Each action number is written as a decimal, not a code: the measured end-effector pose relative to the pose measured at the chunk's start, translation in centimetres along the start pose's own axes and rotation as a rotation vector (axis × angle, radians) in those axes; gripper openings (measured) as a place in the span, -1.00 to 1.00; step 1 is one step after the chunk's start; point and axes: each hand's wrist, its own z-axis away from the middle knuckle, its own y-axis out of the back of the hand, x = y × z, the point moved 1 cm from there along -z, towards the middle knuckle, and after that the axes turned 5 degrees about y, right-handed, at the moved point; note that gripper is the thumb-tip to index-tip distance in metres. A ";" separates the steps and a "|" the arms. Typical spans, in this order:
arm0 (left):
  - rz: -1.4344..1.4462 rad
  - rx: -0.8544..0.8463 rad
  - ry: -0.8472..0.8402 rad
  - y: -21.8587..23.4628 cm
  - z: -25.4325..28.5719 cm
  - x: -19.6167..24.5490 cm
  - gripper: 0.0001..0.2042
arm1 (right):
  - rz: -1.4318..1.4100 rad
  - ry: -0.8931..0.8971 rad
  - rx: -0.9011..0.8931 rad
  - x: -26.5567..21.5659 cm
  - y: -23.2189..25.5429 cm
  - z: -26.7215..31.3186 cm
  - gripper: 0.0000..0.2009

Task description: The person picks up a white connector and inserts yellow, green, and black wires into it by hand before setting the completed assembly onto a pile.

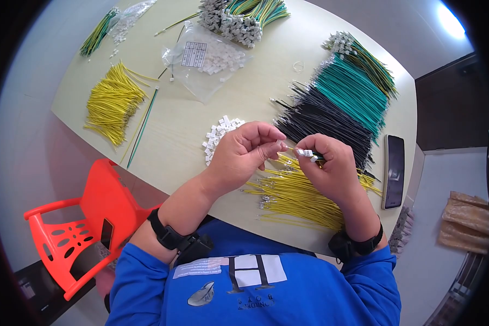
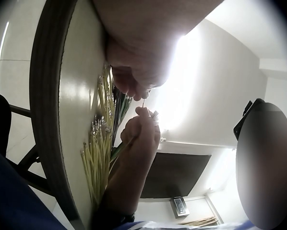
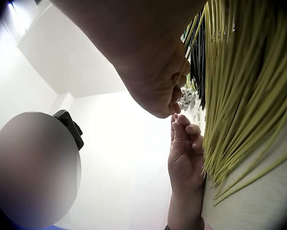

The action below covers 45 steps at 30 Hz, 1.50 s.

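Note:
Over the table, in the head view, both hands meet fingertip to fingertip. My left hand [image 1: 239, 155] pinches a tiny whitish connector [image 1: 281, 143] between thumb and forefinger, mostly covered by the fingertips. A yellow wire end [image 1: 291, 148] runs from it to my right hand [image 1: 332, 165], whose thumb and forefinger pinch it. Several white connectors [image 1: 306, 154] on wires stick out of the right hand's grip. Below the hands lies a bundle of yellow wires [image 1: 299, 195]. Left of the left hand is a pile of loose white connectors [image 1: 216, 136].
Black wires [image 1: 320, 119] and green wires [image 1: 350, 89] lie in rows beyond the right hand. A phone [image 1: 394, 171] rests at the right table edge. Farther back are a plastic bag of connectors [image 1: 209, 60] and another yellow bundle [image 1: 111, 103]. A red chair [image 1: 100, 212] stands left.

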 end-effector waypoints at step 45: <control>-0.189 -0.066 -0.062 0.3 -0.1 -0.8 -0.89 | 0.016 -0.003 -0.071 0.0 -0.2 0.0 -0.93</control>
